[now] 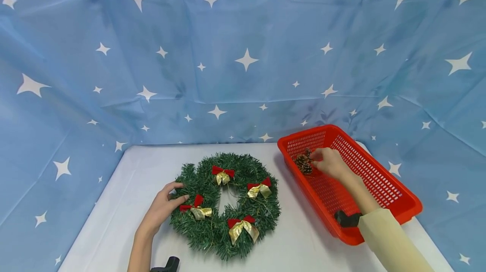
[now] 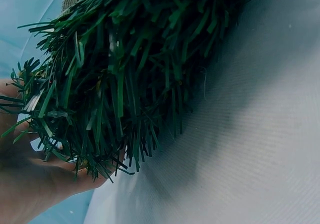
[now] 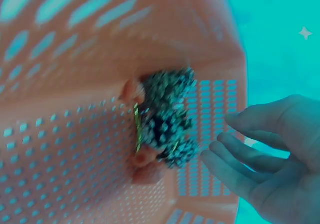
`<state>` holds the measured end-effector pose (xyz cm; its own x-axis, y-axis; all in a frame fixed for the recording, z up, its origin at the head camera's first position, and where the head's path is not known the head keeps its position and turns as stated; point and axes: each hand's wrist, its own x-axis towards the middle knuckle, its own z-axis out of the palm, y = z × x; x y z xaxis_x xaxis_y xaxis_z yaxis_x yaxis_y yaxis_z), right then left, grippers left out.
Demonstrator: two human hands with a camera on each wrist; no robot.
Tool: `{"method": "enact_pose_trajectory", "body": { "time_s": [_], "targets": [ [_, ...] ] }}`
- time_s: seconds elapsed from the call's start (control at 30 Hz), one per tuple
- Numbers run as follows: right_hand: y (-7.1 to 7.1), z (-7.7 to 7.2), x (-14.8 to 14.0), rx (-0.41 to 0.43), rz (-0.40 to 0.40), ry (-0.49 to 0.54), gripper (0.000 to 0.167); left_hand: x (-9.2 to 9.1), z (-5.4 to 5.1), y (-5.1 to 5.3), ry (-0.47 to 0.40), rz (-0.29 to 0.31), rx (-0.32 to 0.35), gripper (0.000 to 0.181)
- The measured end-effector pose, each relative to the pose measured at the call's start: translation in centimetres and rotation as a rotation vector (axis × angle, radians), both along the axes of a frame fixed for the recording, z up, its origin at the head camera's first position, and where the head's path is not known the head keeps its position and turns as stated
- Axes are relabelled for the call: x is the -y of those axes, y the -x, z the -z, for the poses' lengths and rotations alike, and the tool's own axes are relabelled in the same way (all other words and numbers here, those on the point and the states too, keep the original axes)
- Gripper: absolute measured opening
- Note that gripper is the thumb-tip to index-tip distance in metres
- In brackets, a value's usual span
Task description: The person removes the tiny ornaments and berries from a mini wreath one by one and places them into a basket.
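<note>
A green tinsel wreath [image 1: 262,221] lies on the white table, decorated with several red and gold bows [image 1: 243,227]. My left hand [image 1: 165,204] grips its left edge, thumb and fingers around the green strands; in the left wrist view, the strands [image 2: 115,84] hide part of the fingers. My right hand [image 1: 330,162] reaches into the red plastic basket [image 1: 379,183], close to a small cluster of brown pine cones [image 1: 303,164]. In the right wrist view, the fingers [image 3: 235,176] are apart from the pine cones [image 3: 167,129], with nothing between thumb and fingers.
The basket stands tilted along the table's right side, its perforated walls raised around the pine cones. Reddish bits and a gold strip [image 3: 138,129] lie beside the cones. A blue cloth with white stars [image 1: 243,82] hangs behind the white table [image 1: 125,204].
</note>
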<state>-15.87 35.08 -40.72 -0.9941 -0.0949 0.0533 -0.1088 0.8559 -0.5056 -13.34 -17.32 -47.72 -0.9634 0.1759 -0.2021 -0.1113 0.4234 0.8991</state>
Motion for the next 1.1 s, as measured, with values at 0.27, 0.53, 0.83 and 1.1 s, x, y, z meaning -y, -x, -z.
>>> {"method": "enact_pose_trajectory", "body": {
  "time_s": [0.27, 0.53, 0.83, 1.1],
  "targets": [
    [-1.1, -1.3, 2.0, 0.034, 0.009, 0.086, 0.022, 0.3, -0.1, 0.0, 0.015, 0.012, 0.004, 0.061],
    [-1.6, -1.4, 2.3, 0.040, 0.025, 0.152, 0.023, 0.2, 0.0, 0.0, 0.021, 0.008, 0.006, 0.061],
    [-2.2, -2.5, 3.3, 0.036, -0.004, 0.221, 0.026, 0.0, -0.3, 0.0, 0.022, 0.008, 0.007, 0.062],
    [-2.8, -3.0, 4.5, 0.048, -0.035, 0.288, 0.026, -0.2, -0.1, 0.0, 0.013, 0.006, 0.009, 0.061]
  ]
}}
